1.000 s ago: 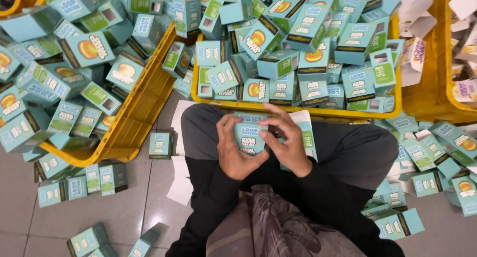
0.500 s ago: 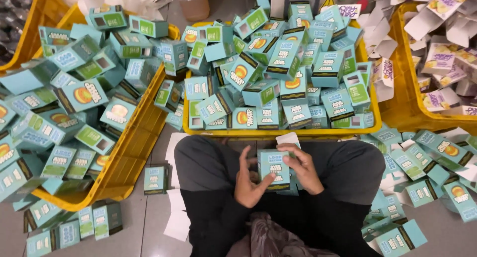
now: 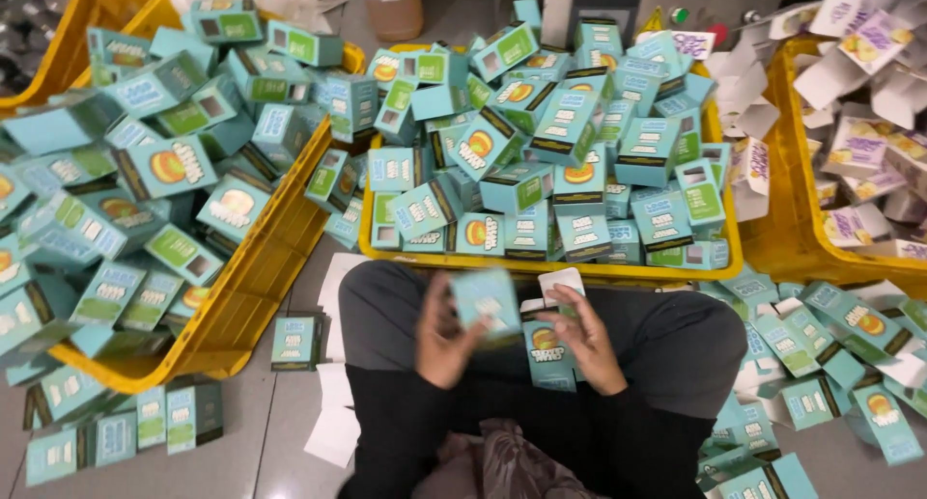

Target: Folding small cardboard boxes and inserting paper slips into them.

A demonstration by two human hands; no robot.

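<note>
From the head camera we look down on our own lap, where we sit cross-legged on the tiled floor [image 3: 241,431]. Our left hand [image 3: 442,330] is closed around a small teal carton [image 3: 486,303], lifted a little above the knees and blurred, so we cannot tell if its flaps are shut. Our right hand [image 3: 582,337] has the fingers curled on a second teal carton [image 3: 548,349] that rests in the lap, its orange picture facing up, with a white flap [image 3: 561,283] standing just behind it. Directly in front of our knees stands a yellow crate [image 3: 541,262], heaped above its rim with the same teal boxes. A second yellow crate [image 3: 256,277] on the left, tilted, is also overfull, and finished-looking boxes [image 3: 294,341] stand on the floor beside it. On the right, flat or half-folded teal cartons [image 3: 830,330] lie scattered near our leg, and a further crate [image 3: 801,238] holds white and purple cartons. We judge that a large part of the folding is done, while the loose pile on the right remains to do.
</note>
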